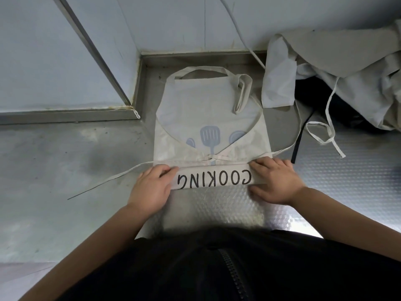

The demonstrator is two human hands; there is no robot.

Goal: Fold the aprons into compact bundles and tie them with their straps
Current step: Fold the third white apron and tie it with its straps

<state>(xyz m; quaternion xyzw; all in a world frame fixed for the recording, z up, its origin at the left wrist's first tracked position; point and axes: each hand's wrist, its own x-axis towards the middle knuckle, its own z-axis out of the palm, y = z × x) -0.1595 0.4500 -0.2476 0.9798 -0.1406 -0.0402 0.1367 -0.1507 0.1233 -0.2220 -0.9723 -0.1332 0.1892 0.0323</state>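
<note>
As fingers (267, 166) clamp its ends, folded apron (208, 109)

A working kitchen's steel prep corner

The tabletop (65, 170) is dull, smeared stainless steel, with a dimpled, embossed steel sheet (358, 181) on its right part and a low steel upstand (195, 56) along the back. Pale, plain wall panels (43, 61) rise behind, joined by a metal trim strip (93, 51) with yellowed sealant at its foot. A cream apron (208, 109) printed COOKING, with blue utensil shapes, lies on the steel. A heap of pale aprons (347, 61) sits at the far right.
</note>
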